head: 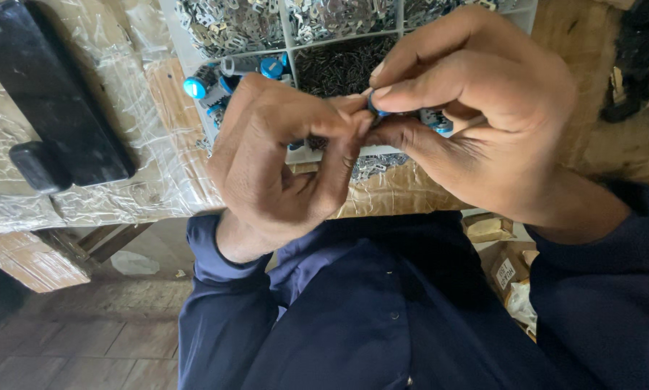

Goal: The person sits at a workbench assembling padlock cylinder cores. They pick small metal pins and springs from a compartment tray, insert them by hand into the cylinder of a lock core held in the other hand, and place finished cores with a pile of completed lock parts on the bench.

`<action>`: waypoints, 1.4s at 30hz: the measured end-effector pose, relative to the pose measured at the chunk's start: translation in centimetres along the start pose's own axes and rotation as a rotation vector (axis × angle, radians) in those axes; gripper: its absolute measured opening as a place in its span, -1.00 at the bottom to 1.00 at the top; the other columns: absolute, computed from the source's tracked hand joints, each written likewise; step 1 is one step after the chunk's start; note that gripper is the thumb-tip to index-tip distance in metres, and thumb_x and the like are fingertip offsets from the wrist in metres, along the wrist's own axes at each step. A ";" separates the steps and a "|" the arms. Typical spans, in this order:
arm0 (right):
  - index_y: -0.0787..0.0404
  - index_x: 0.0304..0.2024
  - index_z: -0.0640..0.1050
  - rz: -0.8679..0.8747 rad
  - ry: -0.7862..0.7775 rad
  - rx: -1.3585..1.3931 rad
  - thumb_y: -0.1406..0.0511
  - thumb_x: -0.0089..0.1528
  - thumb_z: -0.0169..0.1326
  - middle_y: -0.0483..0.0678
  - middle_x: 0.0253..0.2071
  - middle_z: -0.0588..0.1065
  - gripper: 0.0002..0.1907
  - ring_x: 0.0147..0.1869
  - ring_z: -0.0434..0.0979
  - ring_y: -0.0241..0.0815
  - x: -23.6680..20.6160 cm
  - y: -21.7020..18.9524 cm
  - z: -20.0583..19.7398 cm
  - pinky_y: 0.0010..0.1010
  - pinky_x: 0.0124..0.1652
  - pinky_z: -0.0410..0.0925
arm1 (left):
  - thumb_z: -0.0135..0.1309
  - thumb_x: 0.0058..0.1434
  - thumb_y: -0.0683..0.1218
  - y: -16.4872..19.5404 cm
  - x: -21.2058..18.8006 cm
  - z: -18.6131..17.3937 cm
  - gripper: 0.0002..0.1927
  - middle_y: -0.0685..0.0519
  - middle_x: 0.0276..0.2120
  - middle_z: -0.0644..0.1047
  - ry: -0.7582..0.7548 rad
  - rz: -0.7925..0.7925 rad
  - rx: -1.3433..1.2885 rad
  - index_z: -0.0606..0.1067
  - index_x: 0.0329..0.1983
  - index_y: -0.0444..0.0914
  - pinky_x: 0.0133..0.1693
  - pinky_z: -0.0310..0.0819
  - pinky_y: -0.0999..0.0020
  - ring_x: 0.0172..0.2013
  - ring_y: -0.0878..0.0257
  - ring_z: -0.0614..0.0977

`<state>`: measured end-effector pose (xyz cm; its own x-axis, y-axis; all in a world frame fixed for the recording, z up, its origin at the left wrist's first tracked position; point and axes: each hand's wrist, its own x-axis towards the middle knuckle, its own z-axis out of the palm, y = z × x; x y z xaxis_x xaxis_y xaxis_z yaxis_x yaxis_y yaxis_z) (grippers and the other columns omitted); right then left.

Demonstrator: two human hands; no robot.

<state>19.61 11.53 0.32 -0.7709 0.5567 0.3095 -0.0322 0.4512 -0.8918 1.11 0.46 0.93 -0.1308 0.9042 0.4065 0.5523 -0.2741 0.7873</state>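
Blue-capped small parts [379, 110] are being pinched between both hands above the bench [404, 193] edge. Right hand [483, 108] is curling closed around several; left hand [284, 162] is gripping one end at nine o'clock. Loosening fingers could be dropping pieces toward the compartment tray [288, 36] at twelve o'clock.

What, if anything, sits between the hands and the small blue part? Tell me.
Nothing visible. Left hand and right hand already pinch the blue part between their fingers, above the tray.

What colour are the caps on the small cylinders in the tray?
Bright blue caps on the small cylinders, clearest in the head view.
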 end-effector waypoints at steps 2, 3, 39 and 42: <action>0.47 -0.16 0.55 -0.020 0.011 -0.045 0.58 0.16 0.34 0.17 -0.03 0.46 -0.74 -0.10 0.63 -0.15 0.0 0.1 0.1 -0.50 -0.09 0.57 | 0.35 0.33 -0.32 -0.1 -0.1 0.0 -0.76 0.01 -0.26 0.63 -0.002 0.028 -0.019 0.47 -0.19 -0.27 -0.32 0.38 0.42 -0.28 0.28 0.57; 0.47 -0.14 0.56 -0.029 0.018 -0.050 0.56 0.15 0.35 0.18 -0.03 0.47 -0.73 -0.12 0.63 -0.16 0.0 0.1 0.1 -0.50 -0.12 0.55 | 0.36 0.31 -0.32 -0.2 -0.1 0.0 -0.75 0.00 -0.26 0.63 -0.005 0.015 -0.030 0.47 -0.18 -0.28 -0.32 0.38 0.43 -0.29 0.27 0.57; 0.61 -0.03 0.41 0.027 -0.007 0.085 0.65 0.25 0.25 0.34 0.05 0.42 -0.68 0.03 0.66 -0.02 0.0 0.2 -0.5 -0.42 -0.03 0.65 | 0.27 0.36 -0.36 0.2 0.0 0.1 -0.79 -0.09 -0.16 0.61 0.001 -0.045 -0.066 0.47 -0.06 -0.38 -0.14 0.61 0.42 -0.15 0.19 0.70; 0.62 -0.09 0.41 0.029 -0.017 0.103 0.65 0.18 0.25 0.33 0.01 0.40 -0.68 -0.03 0.66 0.00 0.2 0.1 -0.4 -0.38 -0.04 0.66 | 0.26 0.41 -0.36 0.1 0.0 -0.1 -0.79 -0.09 -0.13 0.62 -0.025 -0.052 -0.079 0.46 -0.03 -0.37 -0.15 0.60 0.45 -0.15 0.22 0.70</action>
<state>19.66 11.93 0.45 -0.7832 0.5558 0.2785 -0.0746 0.3607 -0.9297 1.07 0.41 1.10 -0.1363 0.9254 0.3536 0.4787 -0.2510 0.8414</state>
